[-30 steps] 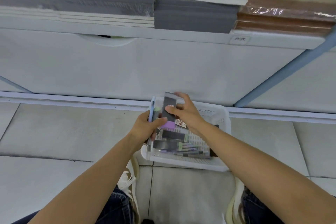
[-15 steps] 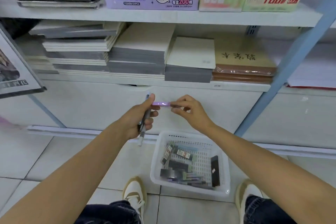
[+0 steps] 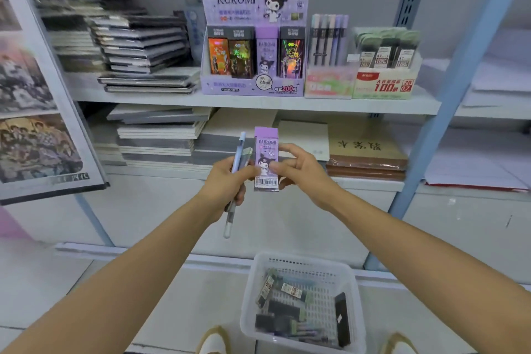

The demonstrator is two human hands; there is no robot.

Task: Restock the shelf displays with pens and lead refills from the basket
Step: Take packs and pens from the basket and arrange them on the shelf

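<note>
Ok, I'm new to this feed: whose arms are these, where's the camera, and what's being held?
No machine here: a person works with bare hands, and the single camera sits on their head, looking forward and down. The left hand grips a light blue pen, with another small packet tucked behind it. Both it and the right hand hold a purple Kuromi lead refill box upright. On the shelf above stands the matching Kuromi display, beside a pen display and a red and white refill display. On the floor between the shoes sits the white basket, with more refills and pens inside.
</note>
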